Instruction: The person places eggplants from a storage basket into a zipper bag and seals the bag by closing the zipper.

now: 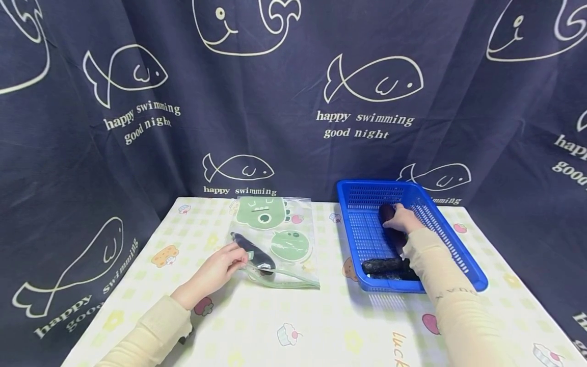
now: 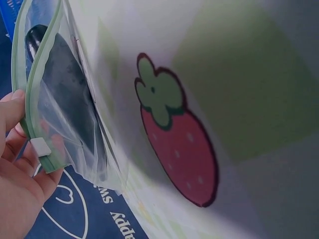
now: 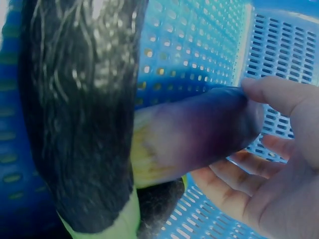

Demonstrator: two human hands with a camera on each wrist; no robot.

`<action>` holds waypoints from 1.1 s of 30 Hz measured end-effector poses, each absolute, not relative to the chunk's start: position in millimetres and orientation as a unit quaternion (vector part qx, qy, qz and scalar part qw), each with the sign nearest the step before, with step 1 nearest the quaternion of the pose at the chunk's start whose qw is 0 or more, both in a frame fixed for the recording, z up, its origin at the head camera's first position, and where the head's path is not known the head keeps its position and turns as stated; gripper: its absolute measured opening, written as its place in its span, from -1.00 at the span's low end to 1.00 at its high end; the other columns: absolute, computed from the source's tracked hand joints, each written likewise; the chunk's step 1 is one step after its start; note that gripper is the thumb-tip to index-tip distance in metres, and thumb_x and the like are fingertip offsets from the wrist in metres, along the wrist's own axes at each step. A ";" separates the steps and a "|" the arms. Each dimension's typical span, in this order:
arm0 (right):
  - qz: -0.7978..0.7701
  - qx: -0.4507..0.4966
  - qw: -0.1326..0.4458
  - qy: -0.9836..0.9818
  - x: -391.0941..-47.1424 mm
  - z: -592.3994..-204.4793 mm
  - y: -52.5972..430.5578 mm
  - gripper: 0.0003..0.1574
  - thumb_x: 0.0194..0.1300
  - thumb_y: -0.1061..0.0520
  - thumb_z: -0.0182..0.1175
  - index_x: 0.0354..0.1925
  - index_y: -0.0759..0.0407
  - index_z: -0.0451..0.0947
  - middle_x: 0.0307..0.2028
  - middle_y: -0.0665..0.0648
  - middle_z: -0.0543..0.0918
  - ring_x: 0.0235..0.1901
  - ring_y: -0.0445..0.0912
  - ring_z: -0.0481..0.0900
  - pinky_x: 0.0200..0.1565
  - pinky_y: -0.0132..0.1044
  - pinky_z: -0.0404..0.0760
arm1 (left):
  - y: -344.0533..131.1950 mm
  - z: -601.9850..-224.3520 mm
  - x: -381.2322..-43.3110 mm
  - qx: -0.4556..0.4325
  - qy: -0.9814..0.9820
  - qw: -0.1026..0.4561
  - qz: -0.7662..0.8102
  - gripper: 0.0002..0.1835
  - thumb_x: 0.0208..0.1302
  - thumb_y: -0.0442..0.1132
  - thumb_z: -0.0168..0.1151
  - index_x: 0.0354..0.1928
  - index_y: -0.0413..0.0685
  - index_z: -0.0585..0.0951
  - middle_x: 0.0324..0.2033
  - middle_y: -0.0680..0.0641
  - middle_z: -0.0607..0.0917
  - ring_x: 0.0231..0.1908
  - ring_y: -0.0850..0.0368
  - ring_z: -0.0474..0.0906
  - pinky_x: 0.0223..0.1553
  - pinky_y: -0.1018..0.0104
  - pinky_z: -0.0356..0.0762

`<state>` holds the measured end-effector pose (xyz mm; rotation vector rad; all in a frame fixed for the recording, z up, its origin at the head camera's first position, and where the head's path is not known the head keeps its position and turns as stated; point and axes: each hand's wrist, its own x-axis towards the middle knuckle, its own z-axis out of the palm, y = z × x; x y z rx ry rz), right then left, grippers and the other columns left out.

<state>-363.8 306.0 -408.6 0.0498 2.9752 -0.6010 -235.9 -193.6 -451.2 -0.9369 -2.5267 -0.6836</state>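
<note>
My left hand (image 1: 220,267) pinches the mouth of a clear zip bag (image 1: 291,246) with green cartoon prints, near the white slider (image 2: 41,147). A dark eggplant (image 1: 252,252) lies inside the bag. At the right, my right hand (image 1: 405,219) reaches into a blue plastic basket (image 1: 347,239) and grips one end of a purple eggplant (image 3: 204,132), thumb on one side and fingers on the other. The eggplant's other end is yellowish. Beside it in the basket lie dark, wrinkled long vegetables (image 3: 82,114), one with a pale green end.
The table (image 1: 257,331) wears a pale checked cloth printed with cakes and strawberries. A dark blue curtain (image 1: 293,127) with fish drawings hangs behind it and along both sides. A small dark object (image 1: 185,336), mostly hidden, shows beside the left sleeve.
</note>
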 end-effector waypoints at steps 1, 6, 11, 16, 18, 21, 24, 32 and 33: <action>-0.199 0.017 0.057 0.978 -363.8 -409.2 306.2 0.02 0.09 0.06 0.27 0.27 0.60 -0.01 0.11 0.71 0.26 0.12 0.50 0.26 0.14 0.23 0.34 | -193.6 -451.5 -235.8 -0.332 -0.894 0.180 -0.241 -0.74 0.04 -0.36 0.37 -0.43 0.13 0.48 -0.39 0.23 0.46 -0.34 0.35 0.40 -0.27 0.37 0.52; -0.196 0.025 0.065 0.978 -363.5 -410.0 309.0 0.02 0.09 0.04 0.27 0.24 0.63 0.02 0.11 0.69 0.28 0.13 0.49 0.25 0.16 0.22 0.32 | -193.8 -452.2 -235.2 -0.329 -0.896 0.175 -0.240 -0.74 0.04 -0.34 0.37 -0.44 0.14 0.47 -0.41 0.24 0.45 -0.34 0.37 0.39 -0.28 0.39 0.52; -0.196 0.023 0.063 0.978 -363.7 -409.2 311.0 0.00 0.07 0.02 0.28 0.21 0.64 0.07 0.06 0.68 0.33 0.08 0.47 0.32 0.12 0.20 0.37 | -193.8 -451.1 -235.5 -0.331 -0.895 0.177 -0.240 -0.74 0.03 -0.35 0.38 -0.44 0.13 0.46 -0.40 0.24 0.45 -0.34 0.35 0.40 -0.28 0.37 0.52; -0.201 0.020 0.060 0.978 -364.2 -410.5 311.8 -0.01 0.05 0.02 0.30 0.21 0.59 0.11 0.04 0.65 0.37 0.05 0.46 0.34 0.09 0.20 0.39 | -194.1 -450.5 -235.4 -0.327 -0.898 0.168 -0.239 -0.74 0.04 -0.35 0.37 -0.45 0.13 0.46 -0.40 0.23 0.45 -0.33 0.34 0.40 -0.27 0.36 0.52; -0.205 0.018 0.056 0.977 -364.7 -411.1 312.3 -0.02 0.04 0.02 0.32 0.20 0.58 0.12 0.03 0.64 0.38 0.04 0.45 0.35 0.08 0.20 0.40 | -194.1 -450.8 -235.8 -0.327 -0.898 0.168 -0.240 -0.74 0.04 -0.35 0.37 -0.45 0.12 0.47 -0.40 0.23 0.45 -0.33 0.33 0.40 -0.27 0.36 0.52; -0.212 0.017 0.052 0.976 -365.6 -412.1 312.3 -0.05 0.04 0.04 0.32 0.19 0.57 0.14 0.02 0.63 0.39 0.02 0.44 0.37 0.07 0.19 0.41 | -194.1 -451.2 -236.1 -0.329 -0.897 0.172 -0.241 -0.75 0.04 -0.36 0.37 -0.44 0.11 0.48 -0.40 0.23 0.45 -0.34 0.34 0.41 -0.28 0.36 0.52; -0.213 0.015 0.045 0.976 -365.6 -412.5 312.5 -0.08 0.03 0.05 0.31 0.17 0.57 0.17 0.00 0.61 0.41 -0.01 0.42 0.40 0.04 0.18 0.43 | -194.0 -451.3 -236.2 -0.329 -0.897 0.171 -0.241 -0.76 0.05 -0.36 0.37 -0.44 0.11 0.48 -0.40 0.23 0.45 -0.34 0.34 0.40 -0.28 0.37 0.52; -0.220 0.011 0.018 0.975 -364.9 -407.9 307.3 -0.09 0.01 0.09 0.31 0.19 0.55 0.17 0.02 0.60 0.42 0.03 0.42 0.37 0.12 0.21 0.35 | -193.7 -450.8 -236.2 -0.329 -0.898 0.168 -0.238 -0.75 0.06 -0.36 0.36 -0.44 0.13 0.47 -0.41 0.22 0.44 -0.35 0.34 0.37 -0.29 0.39 0.50; -0.220 0.010 0.016 0.975 -365.0 -407.4 306.4 -0.09 0.01 0.09 0.30 0.19 0.55 0.17 0.02 0.60 0.42 0.03 0.42 0.37 0.12 0.21 0.35 | -193.6 -450.9 -236.2 -0.329 -0.898 0.169 -0.238 -0.75 0.06 -0.36 0.36 -0.44 0.13 0.47 -0.41 0.22 0.44 -0.35 0.34 0.37 -0.30 0.39 0.50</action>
